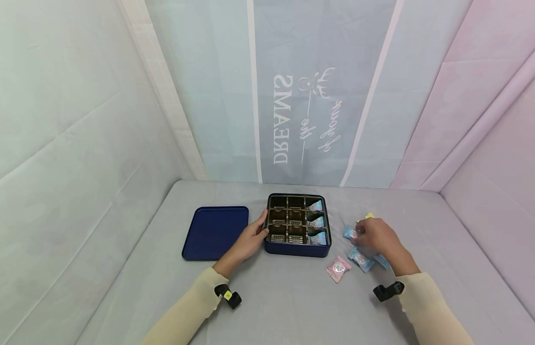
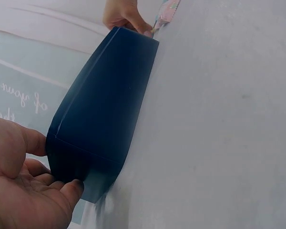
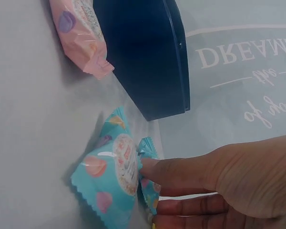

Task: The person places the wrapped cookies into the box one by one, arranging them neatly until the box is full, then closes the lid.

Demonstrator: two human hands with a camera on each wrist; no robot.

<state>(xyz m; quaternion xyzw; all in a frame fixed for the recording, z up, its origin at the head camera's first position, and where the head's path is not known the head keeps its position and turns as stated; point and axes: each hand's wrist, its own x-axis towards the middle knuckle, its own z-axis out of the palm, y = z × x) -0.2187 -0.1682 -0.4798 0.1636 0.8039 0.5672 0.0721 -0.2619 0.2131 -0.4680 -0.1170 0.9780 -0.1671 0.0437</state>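
Note:
An open blue tin (image 1: 296,250) stands mid-table, a divided tray inside. Blue wrapped candies (image 1: 317,238) sit in its right column; the other two columns show bare compartments. My left hand (image 1: 251,238) grips the tin's left side, fingers bent against the wall in the left wrist view. To the right of the tin, my right hand (image 1: 378,235) pinches a small blue wrapped candy (image 3: 148,183) between thumb and fingers. Closer to the right wrist camera lies another blue candy (image 3: 112,171). A pink wrapped candy (image 1: 338,269) rests near the tin's front right corner.
Left of the tin lies a flat blue lid (image 1: 215,232). A yellow wrapper (image 1: 369,215) shows past my right hand, and one more blue candy (image 1: 382,261) is partly under its wrist. Fabric walls (image 1: 310,120) enclose the table (image 1: 289,306) at the back and sides.

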